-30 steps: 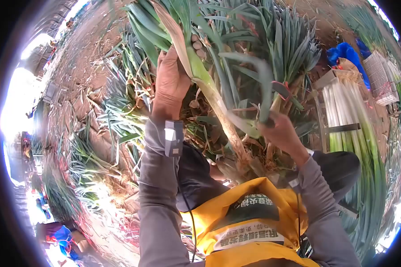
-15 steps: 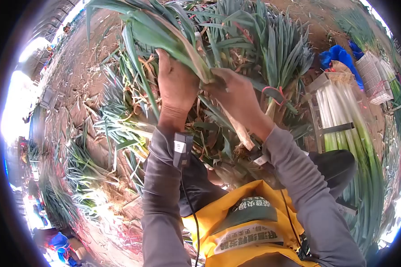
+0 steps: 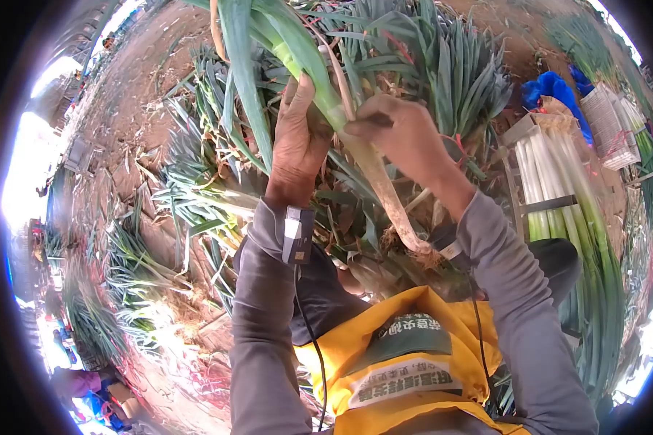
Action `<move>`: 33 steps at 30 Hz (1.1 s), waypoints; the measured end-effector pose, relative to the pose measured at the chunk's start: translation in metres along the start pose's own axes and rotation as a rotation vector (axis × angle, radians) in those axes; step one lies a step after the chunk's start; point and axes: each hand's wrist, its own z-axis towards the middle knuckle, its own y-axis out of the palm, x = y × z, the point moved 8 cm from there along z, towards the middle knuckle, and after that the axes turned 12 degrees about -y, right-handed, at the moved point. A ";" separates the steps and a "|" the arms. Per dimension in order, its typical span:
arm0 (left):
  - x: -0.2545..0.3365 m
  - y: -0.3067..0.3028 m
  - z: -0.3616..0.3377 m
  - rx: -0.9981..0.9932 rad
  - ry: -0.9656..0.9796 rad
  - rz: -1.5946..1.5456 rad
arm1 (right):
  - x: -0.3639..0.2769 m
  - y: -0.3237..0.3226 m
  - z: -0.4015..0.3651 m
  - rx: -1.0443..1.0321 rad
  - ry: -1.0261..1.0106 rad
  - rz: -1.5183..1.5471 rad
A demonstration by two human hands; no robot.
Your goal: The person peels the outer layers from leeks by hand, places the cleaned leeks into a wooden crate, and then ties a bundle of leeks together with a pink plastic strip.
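**Stripping outer skin from a leek held over the lap**

Far left: a loose heap of untrimmed leeks (image 3: 189, 196) on bare ground, well apart from the work.

Left hand (image 3: 297, 145): raised before the chest, wrist straight, back toward the camera. Fingers closed round the green upper part of the leek (image 3: 376, 177), thumb laid up along the stalk.

Leek: slanted, with leaves up and away at the top and the pale shaft running down to the right. Muddy roots (image 3: 416, 250) hanging just above the yellow apron (image 3: 403, 341), clear of the ground.

Right hand (image 3: 406, 134): just beside the left, elbow bent, wrist cocked inward. Thumb and forefinger pressed together on a thin strip of outer skin (image 3: 341, 80) at the change from green to white. Remaining fingers curled.

Judging from that pose:
- Best to hold the left grip firm, to stop any twisting of the shaft.
- Better to take the strip close to its base, not at its tip.
- Draw down along the shaft toward the roots in one even pull, never outward, to avoid tearing short.
- Keep the pinch light enough to spare the white layer beneath.

Far right: trimmed stalks (image 3: 551, 174) lying side by side in a rack, near the right elbow.
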 end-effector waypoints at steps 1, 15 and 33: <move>-0.001 0.002 0.002 -0.006 -0.002 0.000 | -0.019 0.003 -0.003 0.008 -0.221 -0.261; 0.074 -0.076 0.040 0.156 0.162 0.026 | 0.040 0.048 -0.164 -0.873 -0.066 -0.409; 0.114 -0.139 -0.035 0.624 0.235 0.898 | 0.038 -0.008 -0.114 -0.126 -0.182 -0.461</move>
